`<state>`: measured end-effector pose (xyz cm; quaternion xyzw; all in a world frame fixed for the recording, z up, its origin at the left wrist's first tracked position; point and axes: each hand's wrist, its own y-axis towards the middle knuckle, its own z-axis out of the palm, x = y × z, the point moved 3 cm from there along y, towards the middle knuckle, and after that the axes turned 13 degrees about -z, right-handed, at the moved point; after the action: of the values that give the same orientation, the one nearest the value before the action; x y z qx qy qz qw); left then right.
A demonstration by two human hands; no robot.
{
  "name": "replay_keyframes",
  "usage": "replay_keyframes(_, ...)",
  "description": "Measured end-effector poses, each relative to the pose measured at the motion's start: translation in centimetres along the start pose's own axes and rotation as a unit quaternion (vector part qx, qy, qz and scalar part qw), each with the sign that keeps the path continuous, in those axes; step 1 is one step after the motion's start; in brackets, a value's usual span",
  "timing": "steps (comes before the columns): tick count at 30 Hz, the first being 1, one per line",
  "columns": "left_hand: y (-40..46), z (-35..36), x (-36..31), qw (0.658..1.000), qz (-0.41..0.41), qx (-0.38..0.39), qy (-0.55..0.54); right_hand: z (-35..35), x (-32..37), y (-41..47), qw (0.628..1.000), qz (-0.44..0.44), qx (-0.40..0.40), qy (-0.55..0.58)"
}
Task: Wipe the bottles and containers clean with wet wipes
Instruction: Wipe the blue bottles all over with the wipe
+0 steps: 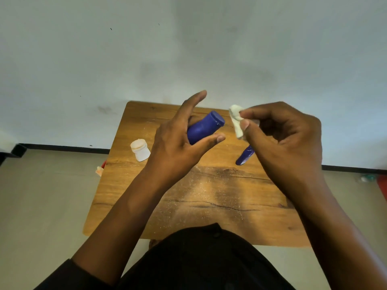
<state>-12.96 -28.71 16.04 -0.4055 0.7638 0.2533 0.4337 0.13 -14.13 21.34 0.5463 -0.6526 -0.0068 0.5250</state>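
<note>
The left hand (pixel 180 141) is gripping a blue bottle (pixel 204 127) above the surface (pixel 209 206), while the right hand (pixel 280 139) is pinching a crumpled wet wipe (pixel 236 120) just beside its cap. A white container (pixel 139 150) left of the left hand and a blue tube (pixel 245 155) under the right are likely awaiting wiping.

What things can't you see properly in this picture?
- Blue bottle, head view: its lower part is hidden behind the left hand.
- Wet wipe: partly bunched inside the right hand.
- Second blue item: its upper end is covered by the right hand.
- Small things off the table's left edge: too small to identify.
</note>
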Motion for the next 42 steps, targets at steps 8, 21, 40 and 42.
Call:
replay_keyframes(8,-0.2,1.0,0.3,0.995,-0.04,0.073,0.061,0.6,0.8,1.6,0.991,-0.108,0.031,-0.073)
replay_keyframes(21,-1.6,0.8,0.0,0.988,-0.007,0.152,-0.002,0.5,-0.9,2.1,0.985,0.064,0.142,0.07)
replay_keyframes(40,-0.6,0.3,-0.6,0.99,-0.051,0.118,0.063,2.7,-0.2,-1.8,0.95,-0.192,0.129,-0.209)
replay_keyframes(42,-0.7,0.7,-1.1,0.988,-0.029,0.118,0.098,2.9,0.1,-1.4,0.959,-0.156,0.111,-0.211)
